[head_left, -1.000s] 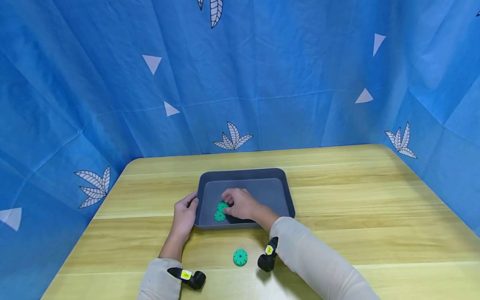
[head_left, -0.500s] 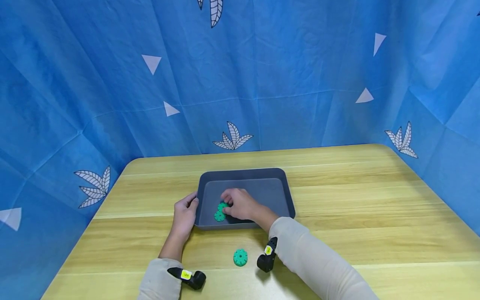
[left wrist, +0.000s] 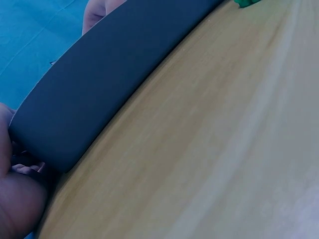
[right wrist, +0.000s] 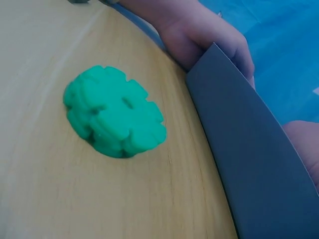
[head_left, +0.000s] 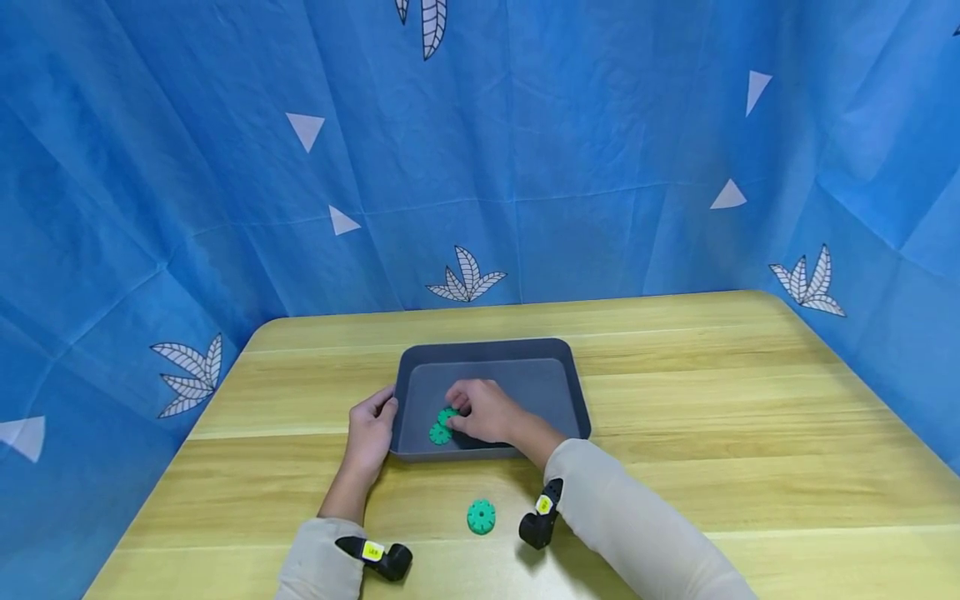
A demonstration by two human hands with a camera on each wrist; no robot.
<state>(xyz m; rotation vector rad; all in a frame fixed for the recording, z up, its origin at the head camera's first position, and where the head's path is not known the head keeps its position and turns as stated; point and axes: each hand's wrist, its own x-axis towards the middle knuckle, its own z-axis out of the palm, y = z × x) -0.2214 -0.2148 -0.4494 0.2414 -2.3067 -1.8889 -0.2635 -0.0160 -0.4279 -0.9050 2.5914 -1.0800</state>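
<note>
In the head view, a dark grey tray sat on the wooden table, nearer the front edge than the back and a little left of the middle. The left hand gripped the tray's front left corner, fingers curled over the rim. The right hand reached inside the tray, its curled fingers on a green gear that overlapped a second green gear on the tray floor near the front left corner. A third green gear lay on the bare table between the tray and the front edge, just left of the right forearm. Each wrist carried a small black camera with a yellow label; the print on the labels was too small to read. Blue cloth with white leaves and triangles closed off the back and side edges of the table.

In the left wrist view, the tray's dark outer wall ran across the table, with the gripping left hand partly visible at its corner.

In the right wrist view, the loose gear lay flat on the table just beside the tray's wall, not touching it, and the left hand's fingers wrapped the corner behind. No writing showed on the gear.
</note>
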